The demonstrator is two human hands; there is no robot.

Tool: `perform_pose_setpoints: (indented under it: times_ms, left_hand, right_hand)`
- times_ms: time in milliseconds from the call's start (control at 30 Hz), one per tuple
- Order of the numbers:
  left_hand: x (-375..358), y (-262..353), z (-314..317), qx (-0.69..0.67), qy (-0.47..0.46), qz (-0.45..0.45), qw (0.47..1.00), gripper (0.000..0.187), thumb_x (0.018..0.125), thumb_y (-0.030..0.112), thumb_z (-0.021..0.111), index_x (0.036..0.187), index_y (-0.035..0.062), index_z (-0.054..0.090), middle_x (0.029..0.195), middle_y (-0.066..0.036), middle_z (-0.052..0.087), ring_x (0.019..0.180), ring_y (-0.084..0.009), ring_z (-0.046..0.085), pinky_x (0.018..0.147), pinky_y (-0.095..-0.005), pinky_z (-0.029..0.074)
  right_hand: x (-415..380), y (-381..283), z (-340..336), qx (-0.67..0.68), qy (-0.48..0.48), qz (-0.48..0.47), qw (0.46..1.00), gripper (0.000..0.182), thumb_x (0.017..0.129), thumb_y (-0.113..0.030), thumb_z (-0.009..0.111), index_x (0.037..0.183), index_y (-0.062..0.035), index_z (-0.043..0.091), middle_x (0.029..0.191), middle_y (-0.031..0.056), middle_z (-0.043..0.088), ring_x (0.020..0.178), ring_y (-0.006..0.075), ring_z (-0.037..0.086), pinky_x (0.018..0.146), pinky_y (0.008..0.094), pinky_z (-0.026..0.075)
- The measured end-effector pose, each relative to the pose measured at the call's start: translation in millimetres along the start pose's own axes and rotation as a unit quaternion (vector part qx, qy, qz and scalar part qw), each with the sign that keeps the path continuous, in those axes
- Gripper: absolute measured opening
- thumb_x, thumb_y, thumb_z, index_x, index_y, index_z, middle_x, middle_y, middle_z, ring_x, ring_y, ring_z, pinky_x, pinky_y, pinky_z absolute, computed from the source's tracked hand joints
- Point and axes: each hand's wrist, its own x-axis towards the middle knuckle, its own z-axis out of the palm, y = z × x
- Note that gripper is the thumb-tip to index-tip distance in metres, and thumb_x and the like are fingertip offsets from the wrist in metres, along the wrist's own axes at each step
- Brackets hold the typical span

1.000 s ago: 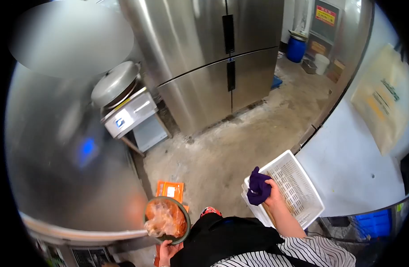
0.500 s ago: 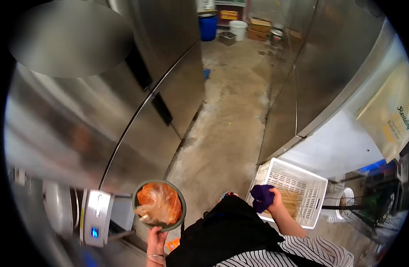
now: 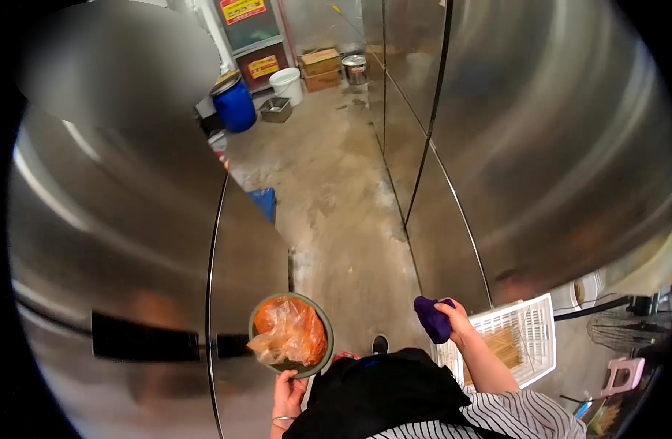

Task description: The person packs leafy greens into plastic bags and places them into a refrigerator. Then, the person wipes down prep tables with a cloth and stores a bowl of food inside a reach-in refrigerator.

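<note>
My left hand (image 3: 288, 391) grips the near rim of a round green bowl (image 3: 326, 344), its thumb up on the edge. In the bowl lies a clear plastic bag (image 3: 290, 329) of orange-red food whose exact kind I cannot make out. My right hand (image 3: 457, 320) is closed around a bunched purple cloth (image 3: 432, 320), held out in front of me on the right. Below that forearm is a white slatted plastic crate (image 3: 539, 333) with thin wooden sticks (image 3: 504, 347) in it.
Steel cabinets (image 3: 153, 241) line the left, and more steel doors (image 3: 541, 146) the right, with a concrete floor (image 3: 336, 219) between. Farther off stand a blue barrel (image 3: 235, 106), a white bucket (image 3: 287, 86), a metal pan (image 3: 276, 110), boxes (image 3: 321, 69) and a tin (image 3: 355, 69). A pink stool (image 3: 623, 377) is at right.
My view has moved forward along the aisle and turned right. The bowl and the purple cloth have come along in my hands. The crate now sits farther back beside me.
</note>
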Motion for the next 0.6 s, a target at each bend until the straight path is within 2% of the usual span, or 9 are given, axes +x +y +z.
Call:
perform_pose_setpoints:
  times_ms: [67,167,267,300,333,400,467,533,600]
  left_hand:
    - [30,7,24,0.035,-0.024,0.013,0.999,0.045,0.071,-0.01,0.047,0.114,0.0033,0.044,0.112,-0.014,0.052,0.101,-0.0309,0.054,0.088,-0.0458,0.047]
    - [82,34,66,0.077,-0.046,-0.022,0.996,0.049,0.07,-0.008,0.048,0.118,0.0031,0.041,0.114,-0.015,0.051,0.104,-0.0325,0.052,0.09,-0.0466,0.045]
    - [133,55,126,0.146,-0.103,-0.031,0.983,0.043,0.071,-0.006,0.047,0.113,-0.0021,0.043,0.115,-0.012,0.052,0.106,-0.0272,0.052,0.092,-0.0378,0.045]
    - [157,68,126,0.152,-0.061,-0.034,0.986,0.044,0.071,-0.005,0.048,0.115,0.0004,0.043,0.116,-0.012,0.051,0.107,-0.027,0.051,0.091,-0.0387,0.045]
    - [159,76,145,0.151,-0.069,-0.038,0.985,0.044,0.071,-0.005,0.048,0.115,0.0004,0.043,0.116,-0.012,0.051,0.107,-0.027,0.051,0.091,-0.0387,0.045]
    - [204,87,231,0.214,-0.124,-0.048,0.968,0.041,0.072,-0.004,0.049,0.112,0.0038,0.045,0.111,-0.011,0.053,0.101,-0.0258,0.053,0.086,-0.0373,0.047]
    - [224,104,248,0.235,-0.13,-0.052,0.962,0.04,0.072,-0.003,0.05,0.111,0.0058,0.047,0.106,-0.01,0.056,0.095,-0.0255,0.056,0.081,-0.0363,0.05]
    - [257,127,247,0.333,-0.136,-0.065,0.931,0.04,0.072,-0.004,0.05,0.11,0.0052,0.047,0.107,-0.01,0.056,0.093,-0.0258,0.058,0.08,-0.036,0.051]
    - [276,135,282,0.319,-0.15,-0.104,0.93,0.048,0.071,-0.007,0.047,0.117,0.0051,0.042,0.113,-0.011,0.052,0.099,-0.0258,0.056,0.08,-0.0372,0.051]
  right_hand:
    - [26,-20,18,-0.03,-0.015,-0.02,0.999,0.016,0.074,-0.007,0.063,0.088,-0.0055,0.056,0.073,0.0055,0.058,0.064,0.0159,0.058,0.058,0.0285,0.049]
    - [64,-49,50,-0.105,-0.018,-0.044,0.993,0.016,0.073,-0.006,0.064,0.087,-0.0068,0.056,0.073,0.0047,0.057,0.063,0.0148,0.057,0.057,0.0275,0.049]
    - [97,-75,75,-0.155,-0.016,-0.086,0.984,0.016,0.072,-0.008,0.064,0.086,-0.0066,0.057,0.074,0.0038,0.058,0.061,0.0136,0.057,0.053,0.0255,0.047]
    - [96,-77,84,-0.141,0.006,-0.086,0.986,0.015,0.071,-0.008,0.064,0.084,-0.0064,0.057,0.075,0.0035,0.058,0.062,0.013,0.057,0.055,0.0255,0.047]
    - [94,-80,89,-0.135,0.027,-0.083,0.987,0.015,0.07,-0.008,0.064,0.083,-0.0062,0.058,0.075,0.0031,0.059,0.064,0.0125,0.056,0.057,0.0256,0.047]
    - [138,-107,101,-0.201,0.084,-0.128,0.968,0.011,0.071,-0.007,0.063,0.081,-0.0072,0.06,0.076,0.0028,0.059,0.069,0.0115,0.056,0.062,0.0261,0.047]
    - [151,-101,105,-0.218,0.11,-0.129,0.961,0.012,0.069,-0.01,0.064,0.08,-0.0064,0.061,0.076,0.0042,0.06,0.072,0.0118,0.056,0.067,0.0266,0.046]
    - [151,-96,106,-0.383,0.124,-0.215,0.89,0.02,0.066,-0.015,0.065,0.083,-0.0056,0.061,0.078,0.0077,0.062,0.072,0.0159,0.058,0.068,0.0291,0.047]
    - [160,-111,124,-0.46,0.155,-0.194,0.853,0.027,0.064,-0.02,0.065,0.086,-0.005,0.061,0.082,0.0123,0.063,0.076,0.0232,0.061,0.07,0.0329,0.047]
